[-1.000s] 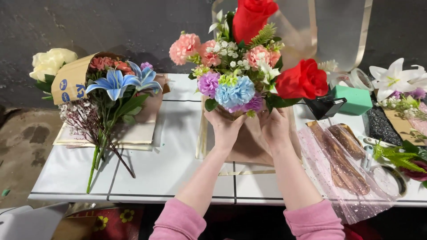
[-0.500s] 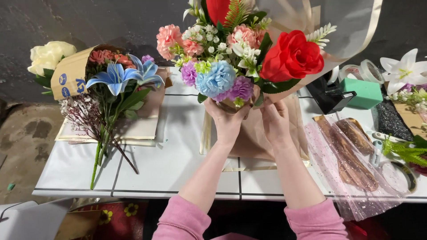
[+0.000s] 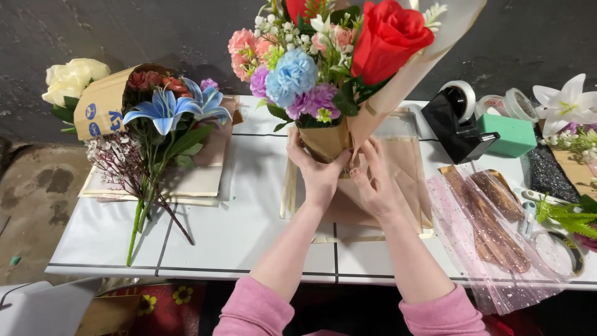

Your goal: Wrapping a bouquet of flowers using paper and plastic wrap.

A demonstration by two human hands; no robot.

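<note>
White worktop before a dark wall: left hand closes its grip on the bouquet base held upright above the wrapping sheets, right hand pinches the beige wrap, which may slip loose if the pinch slackens.

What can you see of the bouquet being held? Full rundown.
The bouquet stands upright over the white table, tilted slightly right. It holds a large red rose, a blue bloom, purple and pink flowers, small white sprigs and green leaves. Brown paper wraps its base, and a sheer beige sheet rises along its right side. The left hand grips the wrapped stem; the right hand pinches the paper beside it.
</note>
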